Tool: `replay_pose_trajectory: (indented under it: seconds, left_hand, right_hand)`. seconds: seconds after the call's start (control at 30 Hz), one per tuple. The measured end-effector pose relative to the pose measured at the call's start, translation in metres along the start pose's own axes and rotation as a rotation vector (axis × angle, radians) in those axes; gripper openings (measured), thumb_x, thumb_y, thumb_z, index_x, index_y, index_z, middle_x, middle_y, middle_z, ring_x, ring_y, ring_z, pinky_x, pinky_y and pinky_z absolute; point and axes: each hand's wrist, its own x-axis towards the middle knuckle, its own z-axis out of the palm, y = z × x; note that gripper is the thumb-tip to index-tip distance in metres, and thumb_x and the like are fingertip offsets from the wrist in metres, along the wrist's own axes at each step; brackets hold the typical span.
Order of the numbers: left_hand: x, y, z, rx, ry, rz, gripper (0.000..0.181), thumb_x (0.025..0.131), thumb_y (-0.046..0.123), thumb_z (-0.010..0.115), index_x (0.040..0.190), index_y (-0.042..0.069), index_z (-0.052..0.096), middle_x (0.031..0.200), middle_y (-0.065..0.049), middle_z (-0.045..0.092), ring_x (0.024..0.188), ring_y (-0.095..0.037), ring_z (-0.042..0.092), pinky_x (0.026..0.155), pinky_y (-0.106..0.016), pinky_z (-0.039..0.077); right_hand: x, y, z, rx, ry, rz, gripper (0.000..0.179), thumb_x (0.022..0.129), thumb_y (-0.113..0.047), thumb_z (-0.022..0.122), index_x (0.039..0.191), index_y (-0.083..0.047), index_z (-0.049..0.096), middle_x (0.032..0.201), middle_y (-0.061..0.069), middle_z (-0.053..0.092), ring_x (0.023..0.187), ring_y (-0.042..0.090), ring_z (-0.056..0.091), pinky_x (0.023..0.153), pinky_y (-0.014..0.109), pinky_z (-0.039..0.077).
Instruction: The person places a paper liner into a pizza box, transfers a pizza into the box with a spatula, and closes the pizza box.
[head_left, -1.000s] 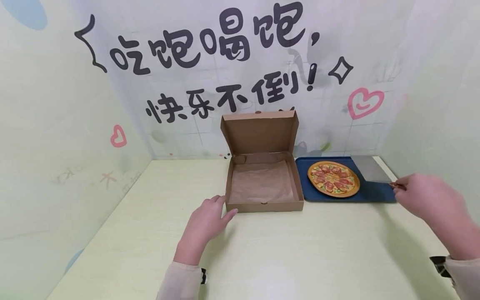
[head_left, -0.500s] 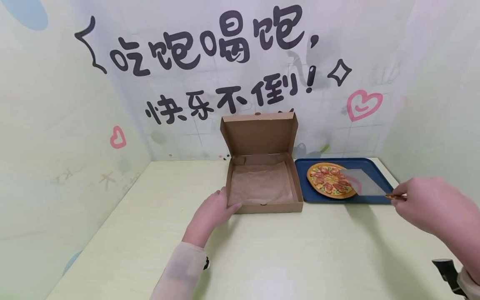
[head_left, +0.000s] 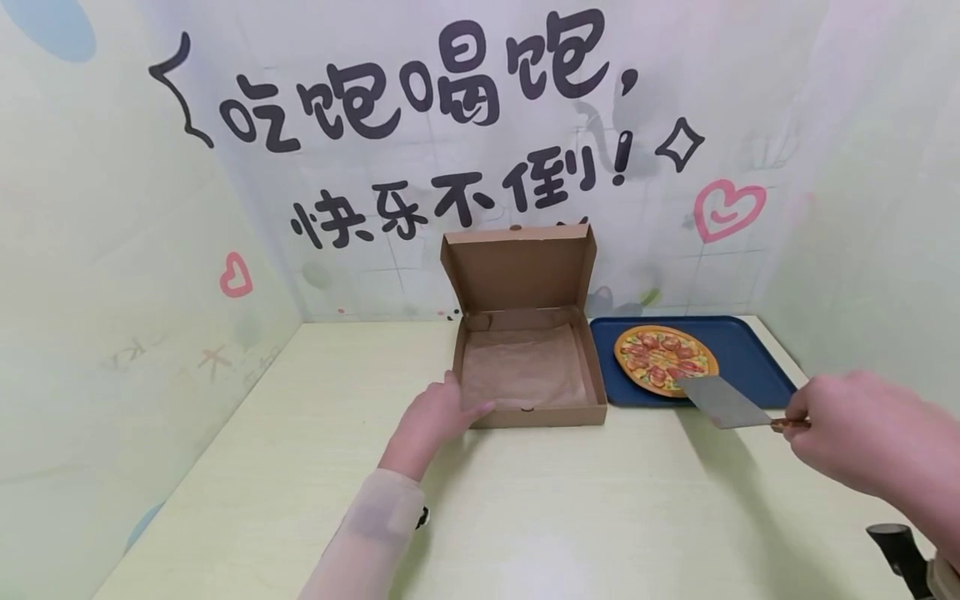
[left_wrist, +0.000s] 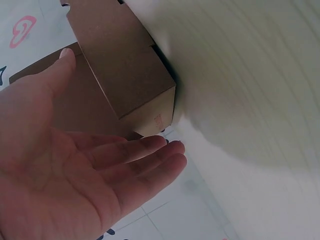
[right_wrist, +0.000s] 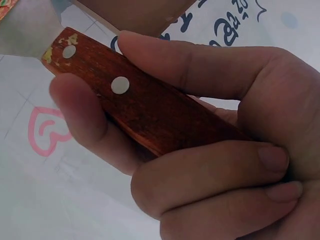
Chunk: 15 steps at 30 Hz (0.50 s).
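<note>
In the head view, a brown cardboard pizza box (head_left: 558, 415) stands with its lid raised and a sheet of brown paper (head_left: 521, 367) inside. My left hand (head_left: 433, 417) is at its front left corner. Its fingers extend along the box's side, thumb apart, in the left wrist view. Right of the box, a toy-like pizza (head_left: 660, 358) lies on a blue tray (head_left: 750, 354). My right hand (head_left: 862, 429) grips a spatula by its riveted wooden handle (right_wrist: 145, 110). The metal blade (head_left: 723, 402) slopes over the tray's front edge, its tip overlapping the pizza's near right rim.
A pale wooden table (head_left: 547, 508) carries the box and tray. Behind them rises a wall (head_left: 375, 267) printed with dark characters and pink hearts, and side walls close off both ends. The tray sits right beside the box.
The spatula has swung from the tray's back right toward the front, its blade coming down to the pizza's near rim. My left hand has shifted slightly right, closer against the box corner.
</note>
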Motion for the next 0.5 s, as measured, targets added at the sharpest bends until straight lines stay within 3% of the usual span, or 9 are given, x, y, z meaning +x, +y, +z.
replay_pose_trajectory:
  seconds: [0.17,0.33,0.5]
  left_hand:
    - [0.0036,0.0021,0.0025,0.013,0.023,-0.006,0.097,0.098,0.062,0.068,0.153,-0.013,0.042,0.142,-0.032,0.063,0.125,-0.044,0.068,0.104,-0.055,0.057]
    - [0.0073,0.0035,0.0049,0.004,0.041,-0.006,0.094,0.095,0.065,0.071,0.146,-0.012,0.051,0.135,-0.03,0.067,0.12,-0.043,0.07,0.101,-0.055,0.057]
    - [0.0105,0.0037,0.0077,0.004,0.044,-0.019,0.093,0.093,0.068,0.071,0.141,-0.01,0.055,0.131,-0.028,0.069,0.116,-0.041,0.071,0.097,-0.055,0.059]
  right_hand:
    - [-0.0021,-0.0028,0.0002,0.004,-0.023,0.011,0.022,0.095,-0.016,0.062,0.086,-0.024,0.08,0.072,-0.006,0.063,0.065,0.017,0.045,0.056,0.032,0.033]
    - [-0.0035,-0.0055,0.0026,-0.014,-0.019,0.012,0.028,0.095,-0.017,0.064,0.071,-0.029,0.07,0.061,-0.005,0.052,0.077,0.03,0.047,0.056,0.034,0.033]
    - [-0.0028,-0.0051,0.0043,-0.015,-0.026,0.017,0.031,0.095,-0.016,0.063,0.069,-0.032,0.069,0.063,-0.007,0.058,0.085,0.037,0.046,0.055,0.038,0.035]
